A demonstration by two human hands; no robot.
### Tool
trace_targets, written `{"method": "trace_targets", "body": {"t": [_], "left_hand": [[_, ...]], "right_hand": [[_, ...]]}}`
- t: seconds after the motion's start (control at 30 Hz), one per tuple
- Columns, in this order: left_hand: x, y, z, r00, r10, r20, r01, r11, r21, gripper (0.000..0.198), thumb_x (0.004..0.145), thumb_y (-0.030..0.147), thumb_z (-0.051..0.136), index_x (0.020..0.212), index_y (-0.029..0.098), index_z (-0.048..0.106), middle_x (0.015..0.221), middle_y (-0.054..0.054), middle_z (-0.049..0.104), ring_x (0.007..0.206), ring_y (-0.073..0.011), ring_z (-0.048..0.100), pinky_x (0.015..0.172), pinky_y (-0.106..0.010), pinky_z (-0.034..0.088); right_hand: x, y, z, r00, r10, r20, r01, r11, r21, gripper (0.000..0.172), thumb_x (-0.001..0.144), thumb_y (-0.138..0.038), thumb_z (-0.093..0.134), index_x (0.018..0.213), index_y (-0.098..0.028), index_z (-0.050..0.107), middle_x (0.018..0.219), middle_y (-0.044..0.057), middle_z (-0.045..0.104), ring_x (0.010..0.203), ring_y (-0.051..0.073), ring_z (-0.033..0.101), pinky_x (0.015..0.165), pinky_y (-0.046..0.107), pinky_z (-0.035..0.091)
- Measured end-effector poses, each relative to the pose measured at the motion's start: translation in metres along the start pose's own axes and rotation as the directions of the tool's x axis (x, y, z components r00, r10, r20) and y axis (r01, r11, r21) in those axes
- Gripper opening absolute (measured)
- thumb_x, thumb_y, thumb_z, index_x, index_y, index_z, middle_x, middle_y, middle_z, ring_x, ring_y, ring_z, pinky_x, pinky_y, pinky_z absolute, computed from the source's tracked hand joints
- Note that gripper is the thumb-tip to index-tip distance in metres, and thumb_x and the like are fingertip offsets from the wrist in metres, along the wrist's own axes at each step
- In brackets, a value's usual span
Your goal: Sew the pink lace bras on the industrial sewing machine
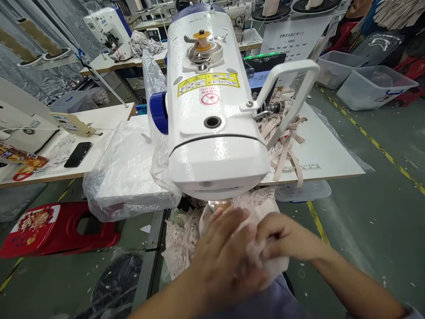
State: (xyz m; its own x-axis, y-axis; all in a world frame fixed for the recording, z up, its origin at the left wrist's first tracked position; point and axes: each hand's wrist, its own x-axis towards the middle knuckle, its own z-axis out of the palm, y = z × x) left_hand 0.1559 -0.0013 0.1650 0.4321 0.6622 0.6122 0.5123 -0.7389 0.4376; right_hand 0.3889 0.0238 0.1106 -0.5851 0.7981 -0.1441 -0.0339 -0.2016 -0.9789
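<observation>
My left hand (224,252) is over a pale pink fabric piece with lace (265,201), just below the sewing machine head (215,150). Its upper fingers reach forward, but motion smears the lower ones, so its grip cannot be made out. My right hand (287,235) is closed, thumb and fingers pinching a bunched part of the same fabric beside the left hand. More pink lace fabric (182,243) hangs to the left of my hands. A metal part (221,204) shows under the machine head; the needle area is hidden.
Pink fabric strips (285,141) lie on the white table (332,146) at right. Plastic film (122,173) covers the left table part. A phone (78,154) and red scissors (23,174) lie on the neighbouring table. A red stool (66,230) stands low at left; clear bins (375,86) stand on the floor.
</observation>
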Motion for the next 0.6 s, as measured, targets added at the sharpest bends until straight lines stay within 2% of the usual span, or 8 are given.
{"method": "trace_targets", "body": {"t": [0.07, 0.1, 0.13, 0.2, 0.27, 0.4, 0.5, 0.6], "left_hand": [[-0.003, 0.001, 0.005, 0.968, -0.094, 0.233, 0.119, 0.988, -0.099, 0.045, 0.086, 0.043, 0.063, 0.122, 0.017, 0.054, 0.106, -0.011, 0.071, 0.099, -0.0244, 0.066, 0.088, -0.036, 0.051], [-0.005, -0.004, 0.006, 0.913, -0.199, 0.357, 0.256, 0.959, -0.12, 0.041, 0.083, 0.043, 0.067, 0.115, 0.018, 0.059, 0.097, -0.008, 0.072, 0.089, -0.0228, 0.067, 0.08, -0.034, 0.052], [-0.007, -0.012, 0.006, 0.836, -0.311, 0.453, 0.402, 0.908, -0.12, 0.032, 0.082, 0.041, 0.068, 0.105, 0.019, 0.064, 0.087, -0.004, 0.072, 0.078, -0.0202, 0.066, 0.07, -0.03, 0.05], [-0.01, -0.03, 0.004, 0.691, -0.501, 0.52, 0.634, 0.766, -0.104, 0.018, 0.085, 0.037, 0.064, 0.087, 0.019, 0.068, 0.073, -0.001, 0.068, 0.064, -0.0157, 0.06, 0.057, -0.025, 0.042], [-0.009, -0.046, 0.0, 0.62, -0.623, 0.477, 0.752, 0.645, -0.136, 0.022, 0.087, 0.037, 0.06, 0.079, 0.017, 0.068, 0.067, -0.001, 0.065, 0.06, -0.0147, 0.057, 0.054, -0.023, 0.039], [0.002, -0.061, 0.001, 0.585, -0.757, 0.292, 0.81, 0.564, -0.162, 0.028, 0.085, 0.036, 0.058, 0.065, 0.017, 0.063, 0.063, -0.003, 0.063, 0.063, -0.0175, 0.057, 0.055, -0.025, 0.043], [0.008, -0.064, 0.007, 0.62, -0.773, 0.135, 0.784, 0.603, -0.145, 0.022, 0.081, 0.032, 0.059, 0.063, 0.019, 0.059, 0.066, -0.004, 0.065, 0.074, -0.0219, 0.061, 0.063, -0.029, 0.049], [0.011, -0.068, 0.011, 0.675, -0.734, 0.082, 0.735, 0.657, -0.169, 0.016, 0.079, 0.032, 0.058, 0.068, 0.021, 0.059, 0.073, -0.005, 0.069, 0.08, -0.0228, 0.063, 0.073, -0.033, 0.054]], "right_hand": [[0.008, -0.013, 0.024, 0.979, -0.021, 0.204, 0.046, 0.992, -0.12, 0.025, 0.086, -0.041, 0.07, 0.084, -0.017, 0.076, 0.076, 0.003, 0.074, 0.07, 0.015, 0.067, 0.068, 0.023, 0.05], [0.013, -0.017, 0.032, 0.974, -0.035, 0.222, 0.078, 0.98, -0.185, 0.024, 0.09, -0.039, 0.066, 0.087, -0.017, 0.076, 0.078, 0.002, 0.074, 0.071, 0.014, 0.066, 0.067, 0.022, 0.049], [0.019, -0.02, 0.037, 0.98, -0.053, 0.191, 0.102, 0.962, -0.255, 0.023, 0.092, -0.037, 0.062, 0.089, -0.018, 0.075, 0.079, 0.002, 0.074, 0.071, 0.013, 0.066, 0.066, 0.021, 0.047], [0.031, -0.023, 0.037, 0.994, -0.101, 0.035, 0.107, 0.914, -0.391, 0.022, 0.093, -0.035, 0.059, 0.085, -0.018, 0.072, 0.075, 0.001, 0.071, 0.066, 0.012, 0.061, 0.06, 0.02, 0.042], [0.044, -0.021, 0.031, 0.987, -0.123, -0.102, 0.057, 0.869, -0.492, 0.027, 0.09, -0.037, 0.061, 0.071, -0.018, 0.065, 0.062, -0.001, 0.063, 0.057, 0.011, 0.054, 0.053, 0.021, 0.035], [0.065, -0.019, 0.018, 0.971, -0.09, -0.222, -0.042, 0.849, -0.527, 0.051, 0.083, -0.053, 0.062, 0.05, -0.02, 0.041, 0.046, -0.003, 0.039, 0.047, 0.011, 0.039, 0.045, 0.024, 0.025], [0.074, -0.017, 0.014, 0.971, -0.047, -0.232, -0.071, 0.879, -0.472, 0.049, 0.082, -0.058, 0.063, 0.054, -0.021, 0.048, 0.05, -0.001, 0.045, 0.052, 0.015, 0.045, 0.048, 0.026, 0.032], [0.078, -0.012, 0.01, 0.977, -0.051, -0.207, -0.046, 0.897, -0.439, 0.042, 0.081, -0.057, 0.066, 0.061, -0.022, 0.058, 0.054, 0.001, 0.05, 0.06, 0.019, 0.052, 0.054, 0.029, 0.041]]}}
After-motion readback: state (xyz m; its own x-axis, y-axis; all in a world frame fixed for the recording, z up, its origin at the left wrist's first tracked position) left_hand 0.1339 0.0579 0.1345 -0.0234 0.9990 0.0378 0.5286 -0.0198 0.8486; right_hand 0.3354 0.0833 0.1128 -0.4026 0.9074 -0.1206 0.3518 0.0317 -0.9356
